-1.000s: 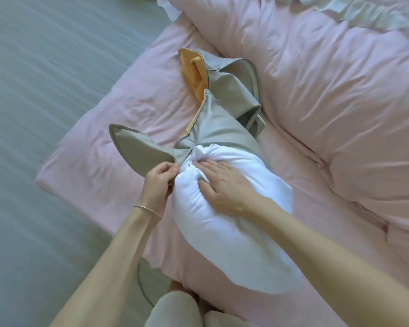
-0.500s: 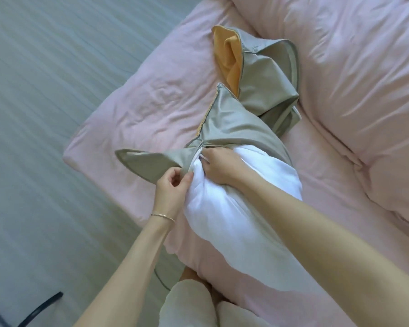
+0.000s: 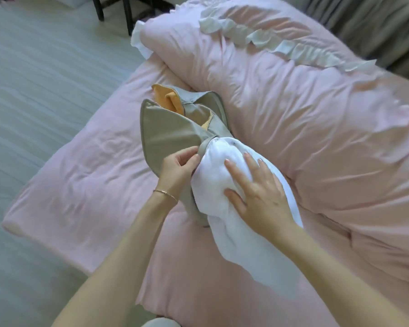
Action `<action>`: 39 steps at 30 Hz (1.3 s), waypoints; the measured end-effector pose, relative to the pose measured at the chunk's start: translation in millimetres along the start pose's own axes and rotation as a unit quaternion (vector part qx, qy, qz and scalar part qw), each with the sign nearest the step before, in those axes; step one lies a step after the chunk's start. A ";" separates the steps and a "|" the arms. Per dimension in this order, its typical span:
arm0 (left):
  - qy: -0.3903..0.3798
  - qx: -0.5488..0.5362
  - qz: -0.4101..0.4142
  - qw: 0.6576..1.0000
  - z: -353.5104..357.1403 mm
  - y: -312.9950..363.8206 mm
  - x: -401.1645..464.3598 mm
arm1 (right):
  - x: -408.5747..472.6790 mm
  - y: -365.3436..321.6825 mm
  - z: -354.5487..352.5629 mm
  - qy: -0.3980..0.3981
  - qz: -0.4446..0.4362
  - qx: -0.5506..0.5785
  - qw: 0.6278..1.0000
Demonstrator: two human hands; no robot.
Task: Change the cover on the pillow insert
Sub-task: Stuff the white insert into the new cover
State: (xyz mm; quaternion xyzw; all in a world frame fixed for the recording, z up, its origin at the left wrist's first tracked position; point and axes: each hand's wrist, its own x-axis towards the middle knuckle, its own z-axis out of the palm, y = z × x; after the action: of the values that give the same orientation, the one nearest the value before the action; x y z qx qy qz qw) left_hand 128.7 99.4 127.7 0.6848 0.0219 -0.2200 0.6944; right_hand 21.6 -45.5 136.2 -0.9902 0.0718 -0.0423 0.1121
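A white pillow insert [image 3: 243, 234] lies on the pink bed, its far end tucked into the mouth of a grey-green cover [image 3: 168, 135] with an orange lining [image 3: 169, 99]. My left hand [image 3: 177, 167] pinches the cover's opening edge beside the insert. My right hand [image 3: 255, 192] lies on top of the insert with fingers spread and fairly straight, pressing it. Most of the insert is outside the cover.
A bulky pink duvet [image 3: 305, 109] with a white ruffle [image 3: 265, 43] fills the right and far side. The pink mattress edge [image 3: 45, 223] drops to a pale floor [image 3: 33, 67] on the left. Dark chair legs [image 3: 125, 10] stand beyond.
My right hand came out of the cover's mouth and now lies flat on the insert. The cover's flap swung up from the left. The view has tilted up.
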 end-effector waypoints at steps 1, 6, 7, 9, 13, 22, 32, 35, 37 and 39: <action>0.003 -0.010 0.013 1.000 8.0 0.8 -1.7 | 4.8 10.4 -0.8 -0.006 0.020 0.009 1.000; 0.222 0.124 0.082 0.964 44.7 -26.5 -13.3 | 20.1 24.2 3.7 -0.001 0.061 0.025 0.998; 0.250 0.131 0.078 0.956 48.3 -33.9 -16.3 | 23.4 24.8 4.4 0.008 0.069 0.024 0.997; 0.232 0.121 0.036 0.965 51.8 -44.9 -19.1 | 30.9 30.7 6.0 0.022 0.091 0.024 0.995; 0.180 0.099 0.012 0.979 56.7 -45.5 -3.9 | 42.7 44.7 4.1 0.087 0.093 0.004 0.992; 0.090 0.083 -0.014 0.992 63.2 -35.3 27.8 | 39.4 71.4 -17.5 0.094 -0.108 -0.020 0.990; 0.054 0.018 -0.095 0.994 74.2 -37.4 39.1 | 51.1 81.2 -19.0 -0.002 -0.076 -0.137 0.988; 0.046 -0.130 -0.140 0.981 50.9 -39.3 23.7 | 57.0 58.1 -10.8 -0.010 -0.132 -0.139 0.981; 0.075 -0.207 -0.138 0.966 26.1 -38.6 12.4 | 65.9 29.0 3.0 -0.028 -0.165 -0.125 0.978; 0.107 -0.243 -0.119 0.957 -2.4 -42.6 4.4 | 74.6 -3.1 21.2 -0.047 -0.200 -0.106 0.973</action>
State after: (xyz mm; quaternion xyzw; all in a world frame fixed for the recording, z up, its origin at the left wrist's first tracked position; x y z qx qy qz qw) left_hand 119.1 102.0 86.0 0.5073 0.2298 -0.2143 0.8024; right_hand 97.7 -49.2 121.4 -0.9916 -0.1292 -0.0092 -0.0012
